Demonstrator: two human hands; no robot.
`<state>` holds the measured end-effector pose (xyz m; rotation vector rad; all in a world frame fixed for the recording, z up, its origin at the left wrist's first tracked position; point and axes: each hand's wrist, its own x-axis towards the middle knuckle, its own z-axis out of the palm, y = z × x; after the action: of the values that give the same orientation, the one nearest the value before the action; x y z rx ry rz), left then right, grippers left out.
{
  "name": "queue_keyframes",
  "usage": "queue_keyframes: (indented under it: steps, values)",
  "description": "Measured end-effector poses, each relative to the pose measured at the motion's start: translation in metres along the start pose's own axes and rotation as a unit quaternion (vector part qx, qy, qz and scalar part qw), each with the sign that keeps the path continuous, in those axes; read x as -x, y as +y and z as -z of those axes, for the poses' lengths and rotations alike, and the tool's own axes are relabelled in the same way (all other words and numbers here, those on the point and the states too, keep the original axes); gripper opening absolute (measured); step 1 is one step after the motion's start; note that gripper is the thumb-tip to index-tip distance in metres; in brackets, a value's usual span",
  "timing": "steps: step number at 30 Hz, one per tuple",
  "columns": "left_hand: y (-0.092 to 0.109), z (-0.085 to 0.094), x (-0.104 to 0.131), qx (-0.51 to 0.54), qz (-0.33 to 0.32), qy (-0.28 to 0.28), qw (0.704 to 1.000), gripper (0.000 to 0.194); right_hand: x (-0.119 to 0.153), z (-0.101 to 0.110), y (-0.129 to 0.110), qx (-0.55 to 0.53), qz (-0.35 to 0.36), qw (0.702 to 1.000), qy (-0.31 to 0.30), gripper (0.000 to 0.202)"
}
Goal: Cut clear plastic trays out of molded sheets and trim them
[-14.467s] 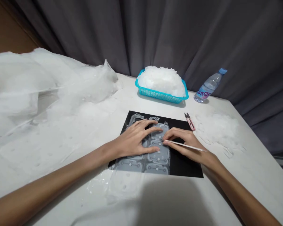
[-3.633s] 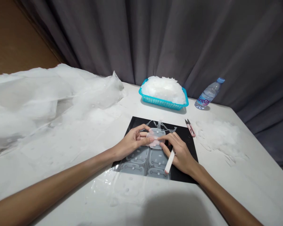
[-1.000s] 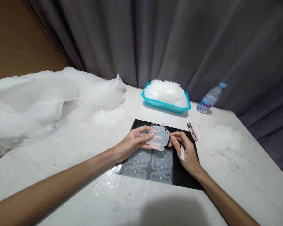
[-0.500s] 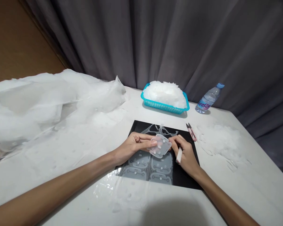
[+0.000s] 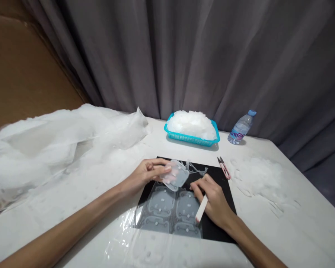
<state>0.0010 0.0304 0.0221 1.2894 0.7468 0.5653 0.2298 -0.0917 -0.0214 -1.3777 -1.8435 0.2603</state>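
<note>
Between thumb and fingers, my left hand (image 5: 153, 170) grips a translucent plastic piece (image 5: 178, 178) with rounded corners and small studs. My right hand (image 5: 212, 195) is closed round a white stick-like tool (image 5: 201, 209), whose reddish end points down toward the front. Under both hands lies a black mat (image 5: 217, 230). Several similar translucent pieces (image 5: 161, 201) rest in rows on it under clear film. A thin translucent frame scrap (image 5: 197, 170) lies at the mat's back edge, behind my right hand. The held piece and my right hand are apart.
A blue basket (image 5: 191, 140) heaped with white translucent pieces stands at the back, with a water bottle (image 5: 241, 128) to its right. Pink-handled snips (image 5: 224, 169) lie beside the mat. Translucent scraps (image 5: 264, 176) are at right, large plastic bags (image 5: 58, 141) at left.
My left hand has drawn the plastic piece left, away from my right hand. My right hand has lowered toward the mat with the tool. The camera view has tilted up slightly.
</note>
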Motion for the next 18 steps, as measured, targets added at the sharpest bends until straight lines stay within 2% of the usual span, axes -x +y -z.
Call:
queue_keyframes:
  steps: [3, 6, 9, 12, 15, 18]
  values:
    - [0.02, 0.024, -0.027, -0.061, -0.052, 0.059, 0.995, 0.044, -0.002, -0.004, -0.002, 0.055, 0.066, 0.996, -0.005, 0.028]
    - [0.05, 0.041, -0.07, -0.158, -0.13, 0.09, 0.975, 0.049, -0.003, -0.008, -0.004, 0.097, 0.104, 0.99, 0.001, 0.026]
    - [0.087, 0.045, -0.115, -0.204, -0.18, 0.094, 0.958, 0.049, -0.003, -0.01, -0.004, 0.119, 0.117, 0.986, 0.012, 0.027]
    - [0.117, 0.043, -0.146, -0.269, -0.208, 0.081, 0.937, 0.042, -0.003, -0.012, -0.003, 0.123, 0.123, 0.985, 0.017, 0.028]
    - [0.126, 0.042, -0.158, -0.339, -0.223, 0.098, 0.909, 0.039, -0.003, -0.013, -0.002, 0.129, 0.117, 0.985, 0.021, 0.027]
    - [0.111, 0.041, -0.146, -0.388, -0.24, 0.121, 0.882, 0.052, -0.002, -0.013, 0.0, 0.138, 0.112, 0.984, 0.016, 0.027]
